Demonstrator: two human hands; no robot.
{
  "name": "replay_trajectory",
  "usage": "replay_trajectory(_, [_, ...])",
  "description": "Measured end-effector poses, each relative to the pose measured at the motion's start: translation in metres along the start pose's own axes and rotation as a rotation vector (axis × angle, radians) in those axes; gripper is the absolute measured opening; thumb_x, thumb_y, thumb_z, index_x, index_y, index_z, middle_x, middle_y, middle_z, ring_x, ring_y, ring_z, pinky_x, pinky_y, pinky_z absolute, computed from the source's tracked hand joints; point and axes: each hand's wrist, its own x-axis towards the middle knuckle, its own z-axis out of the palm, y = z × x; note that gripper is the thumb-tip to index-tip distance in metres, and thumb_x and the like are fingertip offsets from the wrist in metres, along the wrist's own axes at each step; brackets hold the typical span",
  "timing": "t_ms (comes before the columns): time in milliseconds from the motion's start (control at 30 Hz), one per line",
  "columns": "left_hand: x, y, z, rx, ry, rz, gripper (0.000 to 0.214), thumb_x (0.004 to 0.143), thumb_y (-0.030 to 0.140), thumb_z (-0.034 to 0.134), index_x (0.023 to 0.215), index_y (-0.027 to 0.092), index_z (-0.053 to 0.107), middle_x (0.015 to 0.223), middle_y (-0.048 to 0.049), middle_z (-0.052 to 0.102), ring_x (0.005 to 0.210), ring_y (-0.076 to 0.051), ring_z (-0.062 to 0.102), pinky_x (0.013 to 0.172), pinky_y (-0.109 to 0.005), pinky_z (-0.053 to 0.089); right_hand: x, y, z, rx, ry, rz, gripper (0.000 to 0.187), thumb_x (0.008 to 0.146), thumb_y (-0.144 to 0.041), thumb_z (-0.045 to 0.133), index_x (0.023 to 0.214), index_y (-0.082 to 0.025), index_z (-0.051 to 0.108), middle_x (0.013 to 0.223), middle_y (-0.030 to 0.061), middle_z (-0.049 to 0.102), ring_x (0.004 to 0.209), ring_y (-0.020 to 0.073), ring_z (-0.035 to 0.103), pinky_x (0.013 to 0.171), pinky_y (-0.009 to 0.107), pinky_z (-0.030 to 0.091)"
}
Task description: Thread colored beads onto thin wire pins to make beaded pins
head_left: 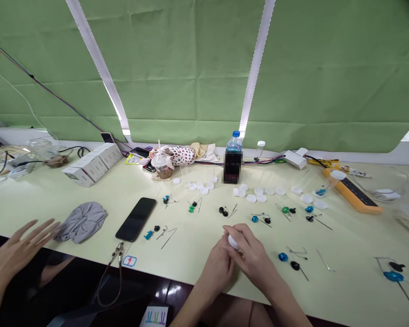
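White plastic, one piece: a small round cap [233, 243], which we find between the person's two hands, over the near edge of the pale table [191, 250]. Right hand [250, 252]: fingers bent, held together and clamped on the cap. Left hand [220, 263]: curled in from the other side, fingertips mostly hidden; we cannot tell whether they grip. We judge the two-handed hold suits so slight a piece, one hand backing the other. Loose white caps [261, 198]: in a band farther back, probably to leave the nearer surface free. Blue discs [283, 257] and black discs [295, 265], with bent metal rods: laid in separate clusters, presumably so that sets do not mix. Appearance of the held cap: pale, smooth, partly covered by fingers; whether anything is joined beneath it, we cannot see.
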Motion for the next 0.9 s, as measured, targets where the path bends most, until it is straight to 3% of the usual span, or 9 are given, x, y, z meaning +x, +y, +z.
replay_trajectory(133, [0.002,0.003,-0.001,0.097,-0.01,0.012,0.039,0.092,0.018,0.036,0.129,0.015,0.05,0.115,-0.0174,0.063,0.103,-0.032,0.061,0.084,-0.046,0.052,0.001,-0.003,0.0,-0.044,-0.014,-0.006,0.034,0.098,-0.021,0.041,0.132,-0.019,0.048,0.111,0.0129,0.057,0.092,0.0195,0.065,0.074,0.03,0.057])
replay_trajectory(367, [0.003,-0.007,0.005,0.093,-0.007,0.075,0.036,0.094,0.022,0.038,0.127,0.011,0.048,0.113,-0.0189,0.062,0.103,-0.029,0.059,0.086,-0.046,0.052,0.004,-0.004,0.016,-0.048,0.219,-0.068,0.028,0.093,-0.01,0.049,0.119,-0.019,0.053,0.105,0.0107,0.063,0.095,0.0204,0.064,0.077,0.032,0.057])
replay_trajectory(467, [0.003,-0.007,0.005,0.071,-0.009,0.08,0.036,0.093,0.022,0.039,0.126,0.011,0.048,0.112,-0.0195,0.062,0.104,-0.03,0.059,0.087,-0.046,0.051,0.004,0.0,0.021,-0.033,0.259,-0.065,0.025,0.092,-0.01,0.051,0.114,-0.02,0.055,0.102,0.0096,0.063,0.093,0.0205,0.064,0.078,0.033,0.056])
replay_trajectory(600, [0.004,0.002,-0.003,-0.014,-0.023,0.035,0.031,0.094,0.024,0.039,0.121,0.012,0.05,0.11,-0.0171,0.062,0.102,-0.028,0.058,0.089,-0.044,0.049,0.004,0.004,0.02,0.116,0.207,0.009,0.019,0.093,-0.014,0.048,0.109,-0.021,0.055,0.099,0.0081,0.061,0.092,0.0201,0.063,0.079,0.033,0.055])
replay_trajectory(767, [0.009,0.015,-0.011,-0.298,-0.012,0.023,0.04,0.101,0.038,0.028,0.128,0.014,0.047,0.113,-0.013,0.06,0.103,-0.023,0.057,0.091,-0.038,0.046,0.002,0.003,0.012,0.287,0.188,0.157,0.019,0.095,-0.025,0.049,0.113,-0.023,0.054,0.105,0.0085,0.058,0.102,0.0221,0.059,0.086,0.036,0.053])
replay_trajectory(900, [0.012,0.013,-0.005,-0.367,-0.011,0.012,0.058,0.097,0.057,0.027,0.128,0.011,0.047,0.079,-0.0032,0.055,0.067,-0.016,0.051,0.065,-0.03,0.045,-0.001,0.0,0.0,0.419,0.091,0.187,0.029,0.099,-0.033,0.04,0.124,-0.024,0.052,0.119,0.0109,0.056,0.113,0.0241,0.055,0.095,0.04,0.049])
